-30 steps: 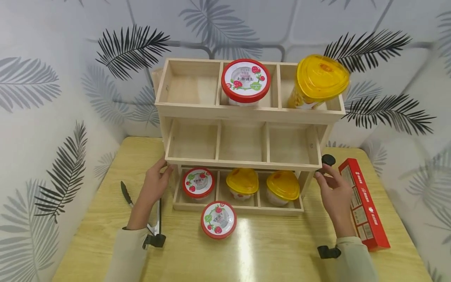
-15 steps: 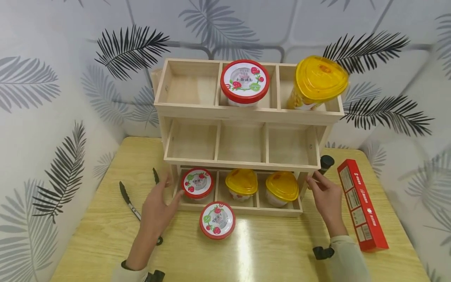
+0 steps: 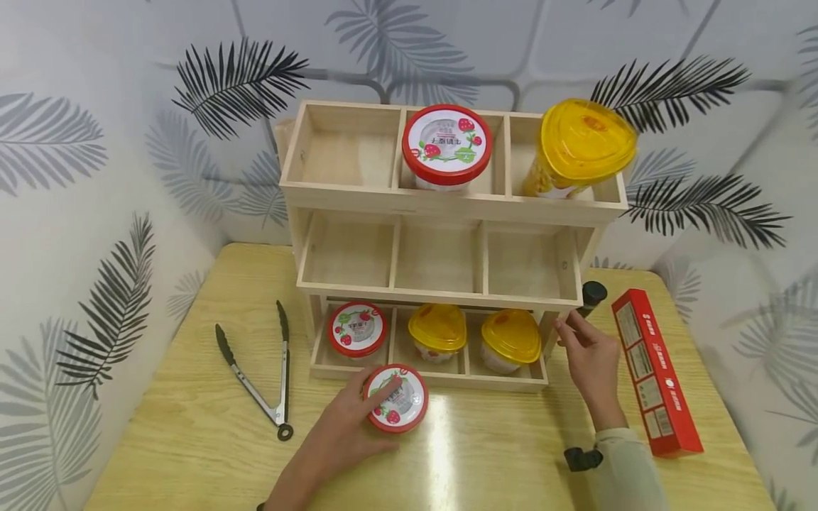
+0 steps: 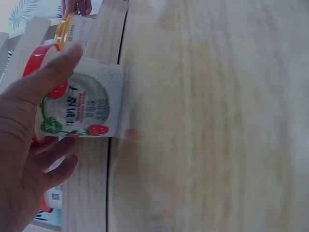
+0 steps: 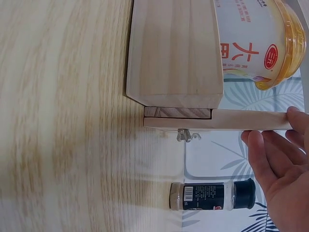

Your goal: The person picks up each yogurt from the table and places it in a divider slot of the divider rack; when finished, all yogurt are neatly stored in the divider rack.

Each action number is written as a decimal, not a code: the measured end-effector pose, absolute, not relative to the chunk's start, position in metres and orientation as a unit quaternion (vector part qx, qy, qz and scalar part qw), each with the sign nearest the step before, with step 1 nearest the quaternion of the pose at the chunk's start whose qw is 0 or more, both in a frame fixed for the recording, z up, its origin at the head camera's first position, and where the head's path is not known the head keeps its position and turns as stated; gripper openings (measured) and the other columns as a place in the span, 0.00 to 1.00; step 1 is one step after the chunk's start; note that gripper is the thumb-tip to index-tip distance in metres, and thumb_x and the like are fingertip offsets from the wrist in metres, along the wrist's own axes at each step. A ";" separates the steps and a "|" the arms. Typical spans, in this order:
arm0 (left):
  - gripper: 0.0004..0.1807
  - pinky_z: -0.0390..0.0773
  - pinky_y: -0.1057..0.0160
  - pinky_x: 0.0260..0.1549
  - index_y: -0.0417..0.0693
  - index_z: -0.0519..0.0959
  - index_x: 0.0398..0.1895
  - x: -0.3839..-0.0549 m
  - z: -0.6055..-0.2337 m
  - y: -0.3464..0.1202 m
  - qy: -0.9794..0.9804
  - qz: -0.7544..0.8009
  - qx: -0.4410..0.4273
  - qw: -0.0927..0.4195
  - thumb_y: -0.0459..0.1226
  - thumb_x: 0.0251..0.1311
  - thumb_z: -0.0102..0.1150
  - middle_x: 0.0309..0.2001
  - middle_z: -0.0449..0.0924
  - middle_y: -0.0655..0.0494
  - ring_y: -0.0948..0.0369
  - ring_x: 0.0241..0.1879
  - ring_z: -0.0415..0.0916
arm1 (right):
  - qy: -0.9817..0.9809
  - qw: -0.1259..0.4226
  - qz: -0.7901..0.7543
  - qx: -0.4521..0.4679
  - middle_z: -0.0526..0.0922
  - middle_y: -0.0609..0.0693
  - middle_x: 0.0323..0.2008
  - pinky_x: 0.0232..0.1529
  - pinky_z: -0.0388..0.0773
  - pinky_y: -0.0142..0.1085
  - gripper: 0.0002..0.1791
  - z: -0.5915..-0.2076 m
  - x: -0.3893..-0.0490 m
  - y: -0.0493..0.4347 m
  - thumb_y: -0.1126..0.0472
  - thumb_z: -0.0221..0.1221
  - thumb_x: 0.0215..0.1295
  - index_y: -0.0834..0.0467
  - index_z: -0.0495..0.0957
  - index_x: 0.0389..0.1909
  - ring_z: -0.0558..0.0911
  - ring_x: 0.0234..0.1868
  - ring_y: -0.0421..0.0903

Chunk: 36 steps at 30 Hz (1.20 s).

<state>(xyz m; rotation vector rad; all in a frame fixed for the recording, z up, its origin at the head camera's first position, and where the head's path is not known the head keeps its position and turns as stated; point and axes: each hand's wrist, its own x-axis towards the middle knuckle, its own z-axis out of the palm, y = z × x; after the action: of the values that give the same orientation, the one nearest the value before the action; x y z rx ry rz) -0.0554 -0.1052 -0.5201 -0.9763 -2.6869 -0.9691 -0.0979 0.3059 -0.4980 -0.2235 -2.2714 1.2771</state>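
Note:
My left hand is spread about a strawberry-printed cup with a red-rimmed lid, standing on the table. In the left wrist view its thumb overlaps the cup, with the other fingers on the opposite side. A finger crosses the lid in the head view. My right hand pinches the right side panel of a three-tier wooden rack. The bottom drawer holds another red-lidded cup and two yellow-lidded cups. A red-lidded cup and a taller yellow-lidded cup sit on top.
Black-tipped tongs lie spread open at the left. Beside the rack's right side stands a black-capped seasoning bottle. A long red box lies at the table's right. The patterned wall rises behind the rack.
My left hand has left the rack's left side and moved forward and right to the loose cup, uncovering the tongs. The right hand has shifted slightly inward along the rack's right side.

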 end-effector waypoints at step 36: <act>0.36 0.76 0.58 0.56 0.46 0.79 0.60 -0.154 -0.252 -0.121 -0.700 -0.466 -0.277 0.464 0.52 0.48 0.77 0.60 0.72 0.41 0.53 0.62 0.67 | -0.855 0.273 0.429 -0.101 0.85 0.64 0.47 0.30 0.75 0.14 0.20 -0.499 -0.097 0.299 0.61 0.62 0.70 0.63 0.78 0.61 0.75 0.31 0.15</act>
<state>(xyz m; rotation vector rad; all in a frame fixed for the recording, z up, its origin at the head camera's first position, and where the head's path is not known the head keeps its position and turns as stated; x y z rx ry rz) -0.1537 -0.1212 -0.2522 -0.6802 -1.7201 -1.1457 -0.0968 0.2994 -0.4989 -0.2713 -2.3003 1.1535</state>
